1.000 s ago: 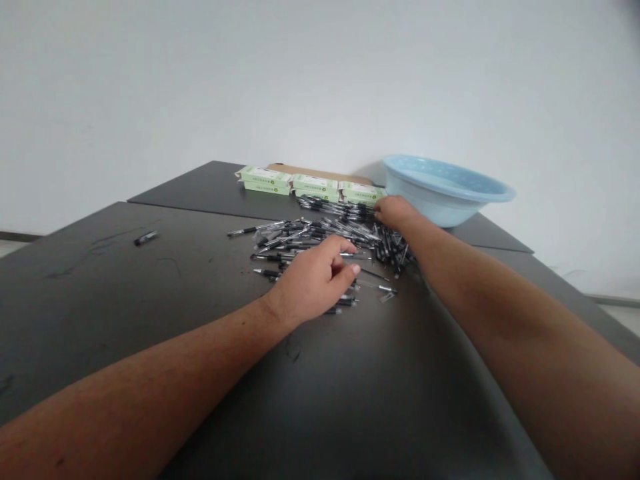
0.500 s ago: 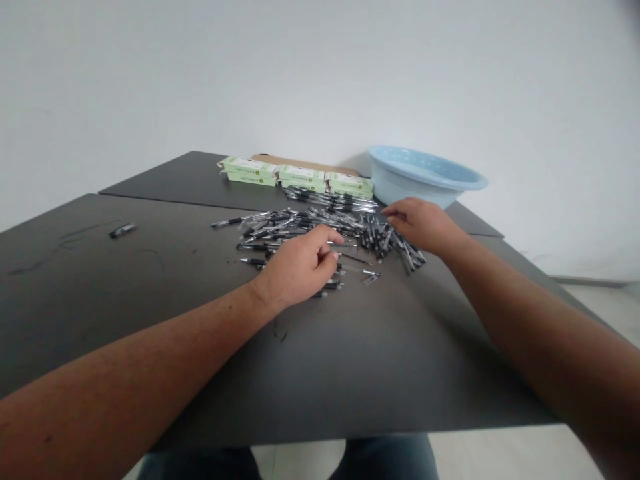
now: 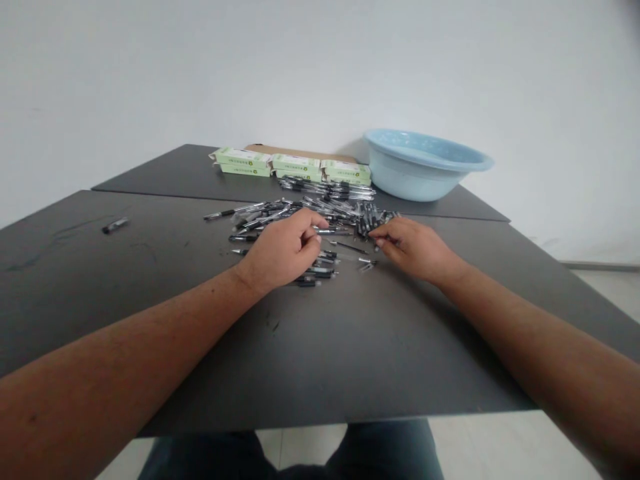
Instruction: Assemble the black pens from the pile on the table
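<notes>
My left hand (image 3: pixel 286 248) rests over a spread of black-and-clear pens (image 3: pixel 260 215), its fingers curled towards the thumb. Whatever it grips is hidden behind the fingers. To the right, my right hand (image 3: pixel 417 248) has thumb and fingertips pinched together at the near edge of a heap of short black-and-clear pen caps (image 3: pixel 367 217). I cannot make out what is in that pinch. Between the hands lie a thin dark refill (image 3: pixel 351 247) and a loose clear cap (image 3: pixel 367 267). More pens (image 3: pixel 313 272) stick out below my left hand.
Behind the heap, a row of pens (image 3: pixel 345 192) lies before green-and-white boxes (image 3: pixel 245 160) stacked in twos. A light blue basin (image 3: pixel 417 177) stands at the back right against the wall. One short cap-like piece (image 3: pixel 115 225) lies alone on the dark table (image 3: pixel 300 360) at left.
My right hand has come nearer and a little left, from the far right side of the cap heap to its front edge. The left hand keeps its curled pose over the pens.
</notes>
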`<state>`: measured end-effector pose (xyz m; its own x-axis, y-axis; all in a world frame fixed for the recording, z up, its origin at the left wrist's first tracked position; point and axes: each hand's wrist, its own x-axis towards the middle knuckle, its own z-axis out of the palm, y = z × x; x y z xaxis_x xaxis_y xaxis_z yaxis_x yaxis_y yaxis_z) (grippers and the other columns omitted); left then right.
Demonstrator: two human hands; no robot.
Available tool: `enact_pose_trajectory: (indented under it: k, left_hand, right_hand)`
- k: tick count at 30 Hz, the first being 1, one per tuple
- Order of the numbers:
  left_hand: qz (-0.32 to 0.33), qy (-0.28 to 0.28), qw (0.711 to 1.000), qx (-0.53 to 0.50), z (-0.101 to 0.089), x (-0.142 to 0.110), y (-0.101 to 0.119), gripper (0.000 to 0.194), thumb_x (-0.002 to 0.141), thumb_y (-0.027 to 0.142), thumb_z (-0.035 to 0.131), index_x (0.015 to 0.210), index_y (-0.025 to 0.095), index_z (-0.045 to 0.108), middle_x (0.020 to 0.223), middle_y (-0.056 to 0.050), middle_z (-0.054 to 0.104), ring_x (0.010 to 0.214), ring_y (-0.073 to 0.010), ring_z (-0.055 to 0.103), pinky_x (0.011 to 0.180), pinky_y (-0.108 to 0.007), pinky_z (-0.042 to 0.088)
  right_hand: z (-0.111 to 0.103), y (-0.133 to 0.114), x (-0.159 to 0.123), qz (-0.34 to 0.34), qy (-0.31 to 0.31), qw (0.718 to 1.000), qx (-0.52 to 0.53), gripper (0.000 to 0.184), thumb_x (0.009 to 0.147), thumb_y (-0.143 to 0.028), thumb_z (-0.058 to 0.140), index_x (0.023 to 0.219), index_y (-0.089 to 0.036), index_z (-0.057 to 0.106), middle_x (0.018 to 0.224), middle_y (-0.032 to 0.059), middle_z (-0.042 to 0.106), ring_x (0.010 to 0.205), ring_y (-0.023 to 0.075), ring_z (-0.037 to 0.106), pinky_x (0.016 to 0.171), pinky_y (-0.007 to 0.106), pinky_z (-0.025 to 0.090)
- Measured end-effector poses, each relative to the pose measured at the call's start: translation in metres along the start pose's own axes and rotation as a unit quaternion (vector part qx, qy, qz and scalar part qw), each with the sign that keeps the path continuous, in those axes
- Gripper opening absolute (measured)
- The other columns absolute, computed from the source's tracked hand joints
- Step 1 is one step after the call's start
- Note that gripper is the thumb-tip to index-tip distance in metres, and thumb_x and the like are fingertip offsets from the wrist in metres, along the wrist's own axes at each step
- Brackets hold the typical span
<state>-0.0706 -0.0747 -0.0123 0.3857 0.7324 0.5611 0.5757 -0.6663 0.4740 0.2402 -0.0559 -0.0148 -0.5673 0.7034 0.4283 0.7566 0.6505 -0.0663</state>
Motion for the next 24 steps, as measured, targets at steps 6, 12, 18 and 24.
enact_pose_trajectory:
  k: [6, 12, 18, 24]
  left_hand:
    - [0.01, 0.003, 1.0, 0.011, 0.0, 0.001, -0.002, 0.024, 0.091, 0.018, 0.057, 0.114, 0.016, 0.066, 0.07, 0.004, 0.065, 0.065, -0.0137, 0.063, 0.069, -0.026, 0.047]
    - [0.017, -0.002, 1.0, 0.021, 0.0, 0.001, -0.002, 0.025, 0.091, 0.018, 0.057, 0.114, 0.017, 0.066, 0.072, 0.004, 0.067, 0.066, -0.0141, 0.064, 0.07, -0.027, 0.047]
    - [0.01, 0.0, 1.0, 0.025, -0.001, 0.002, -0.001, 0.024, 0.092, 0.018, 0.057, 0.114, 0.017, 0.066, 0.071, 0.004, 0.066, 0.066, -0.0143, 0.064, 0.071, -0.027, 0.047]
    - [0.012, 0.001, 1.0, 0.025, 0.0, 0.001, -0.002, 0.025, 0.091, 0.019, 0.058, 0.114, 0.017, 0.066, 0.07, 0.004, 0.065, 0.065, -0.0143, 0.063, 0.071, -0.027, 0.047]
  right_hand:
    - [0.001, -0.002, 0.0, 0.007, -0.023, 1.0, 0.003, 0.027, 0.1, -0.025, 0.059, 0.119, -0.02, 0.077, 0.108, 0.0089, 0.08, 0.102, 0.0254, 0.073, 0.091, 0.037, 0.056]
    - [-0.002, -0.005, 0.0, 0.01, -0.028, 1.0, 0.008, 0.027, 0.099, -0.024, 0.059, 0.118, -0.019, 0.078, 0.11, 0.0084, 0.081, 0.104, 0.0247, 0.073, 0.094, 0.035, 0.055]
    - [-0.002, -0.008, 0.0, 0.007, -0.048, 0.999, 0.018, 0.028, 0.1, -0.027, 0.059, 0.119, -0.019, 0.077, 0.112, 0.008, 0.08, 0.104, 0.0238, 0.074, 0.092, 0.034, 0.055]
    - [0.001, -0.013, 0.001, -0.008, -0.05, 0.998, 0.023, 0.026, 0.099, -0.026, 0.06, 0.117, -0.019, 0.077, 0.108, 0.009, 0.08, 0.099, 0.024, 0.074, 0.091, 0.035, 0.055]
